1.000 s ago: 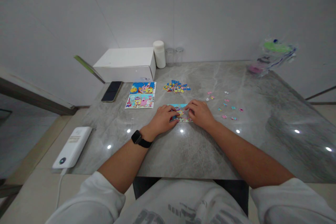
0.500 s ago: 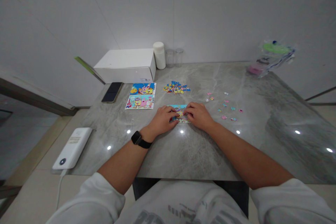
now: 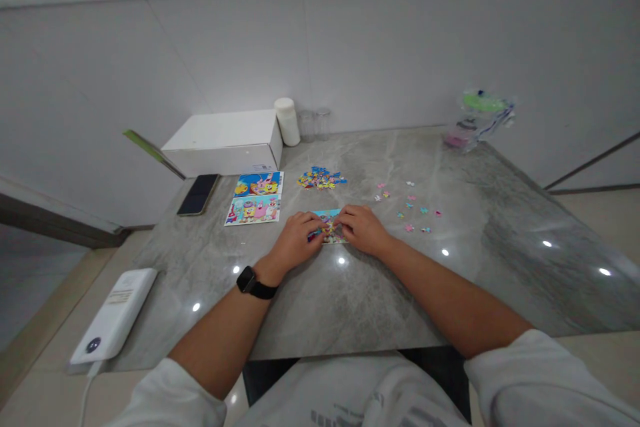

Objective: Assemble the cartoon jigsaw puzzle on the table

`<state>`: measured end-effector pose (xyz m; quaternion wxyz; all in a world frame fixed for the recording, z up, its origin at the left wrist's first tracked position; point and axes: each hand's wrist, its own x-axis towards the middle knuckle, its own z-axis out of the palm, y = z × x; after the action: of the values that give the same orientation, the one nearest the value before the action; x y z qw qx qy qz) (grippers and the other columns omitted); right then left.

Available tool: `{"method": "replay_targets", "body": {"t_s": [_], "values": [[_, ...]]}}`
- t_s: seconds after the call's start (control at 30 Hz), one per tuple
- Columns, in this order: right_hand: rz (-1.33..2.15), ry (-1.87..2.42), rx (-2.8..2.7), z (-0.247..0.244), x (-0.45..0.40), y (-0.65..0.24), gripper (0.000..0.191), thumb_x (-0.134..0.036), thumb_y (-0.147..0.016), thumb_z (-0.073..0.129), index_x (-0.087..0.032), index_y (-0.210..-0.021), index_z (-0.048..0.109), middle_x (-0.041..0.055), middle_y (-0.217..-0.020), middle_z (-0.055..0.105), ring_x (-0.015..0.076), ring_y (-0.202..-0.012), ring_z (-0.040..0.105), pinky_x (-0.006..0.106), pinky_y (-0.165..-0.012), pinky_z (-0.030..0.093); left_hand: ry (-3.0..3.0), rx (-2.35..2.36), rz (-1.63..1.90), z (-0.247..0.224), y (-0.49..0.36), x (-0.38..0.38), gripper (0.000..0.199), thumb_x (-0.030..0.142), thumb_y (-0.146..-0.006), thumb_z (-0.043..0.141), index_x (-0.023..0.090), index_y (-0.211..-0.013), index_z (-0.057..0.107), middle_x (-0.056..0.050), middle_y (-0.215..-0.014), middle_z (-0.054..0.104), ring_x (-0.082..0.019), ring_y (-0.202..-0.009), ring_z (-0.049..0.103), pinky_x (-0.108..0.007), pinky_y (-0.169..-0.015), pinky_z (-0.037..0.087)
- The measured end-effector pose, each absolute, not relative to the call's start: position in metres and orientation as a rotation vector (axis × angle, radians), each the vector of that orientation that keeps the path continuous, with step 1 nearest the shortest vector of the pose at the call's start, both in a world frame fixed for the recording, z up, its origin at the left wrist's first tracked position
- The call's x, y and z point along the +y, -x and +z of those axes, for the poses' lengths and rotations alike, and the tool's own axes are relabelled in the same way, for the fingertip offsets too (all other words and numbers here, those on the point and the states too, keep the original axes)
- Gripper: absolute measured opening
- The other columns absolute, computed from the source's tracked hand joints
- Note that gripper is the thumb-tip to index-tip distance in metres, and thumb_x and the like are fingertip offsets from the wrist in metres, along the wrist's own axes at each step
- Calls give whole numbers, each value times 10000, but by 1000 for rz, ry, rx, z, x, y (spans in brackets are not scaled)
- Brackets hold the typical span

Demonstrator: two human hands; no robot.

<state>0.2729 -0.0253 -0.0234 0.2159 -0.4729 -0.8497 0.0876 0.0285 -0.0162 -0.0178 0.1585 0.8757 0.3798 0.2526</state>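
A small, partly assembled jigsaw puzzle (image 3: 330,232) with a colourful cartoon print lies flat on the grey table, its sides covered by my fingers. My left hand (image 3: 300,237), with a black watch on the wrist, curls over the puzzle's left side. From the right, my right hand (image 3: 363,228) rests on the other side, fingers bent and pressed down; any single piece under the fingertips is hidden. Beyond the puzzle lies a heap of loose puzzle pieces (image 3: 321,179). Several more pieces, such as a pink puzzle piece (image 3: 409,228), are scattered to the right.
Two cartoon picture cards (image 3: 256,209) lie left of the heap, beside a phone (image 3: 199,195). Behind stand a white box (image 3: 223,140), a white bottle (image 3: 287,123) and two glasses (image 3: 323,125). A plastic bag (image 3: 475,121) sits back right, a white power bank (image 3: 113,317) front left.
The camera view has shifted, so the table things appear further left and slightly lower. Both hands stay at the puzzle, with only slight finger movement.
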Motion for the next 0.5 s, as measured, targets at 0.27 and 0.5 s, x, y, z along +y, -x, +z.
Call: {"method": "replay_targets", "body": {"t_s": [0.27, 0.5], "values": [[220, 1355, -2329, -17, -27, -271, 295, -149, -986, 597, -214, -1238, 738, 84, -1128, 743, 232, -1093, 660, 358, -956, 430, -2433, 982, 828, -10, -28, -19, 236, 256, -1005, 599, 252, -1181, 757, -70, -1126, 719, -222, -1074, 685, -399, -997, 558], [259, 1385, -2262, -15, -29, -270, 297, -186, -1001, 595, -221, -1263, 731, 91, -1150, 762, 235, -1093, 670, 364, -980, 445, -2378, 1035, 857, -9, -23, -13, 256, 317, -1028, 564, 238, -1169, 762, -46, -1002, 696, -167, -817, 647, -312, -781, 547]]}}
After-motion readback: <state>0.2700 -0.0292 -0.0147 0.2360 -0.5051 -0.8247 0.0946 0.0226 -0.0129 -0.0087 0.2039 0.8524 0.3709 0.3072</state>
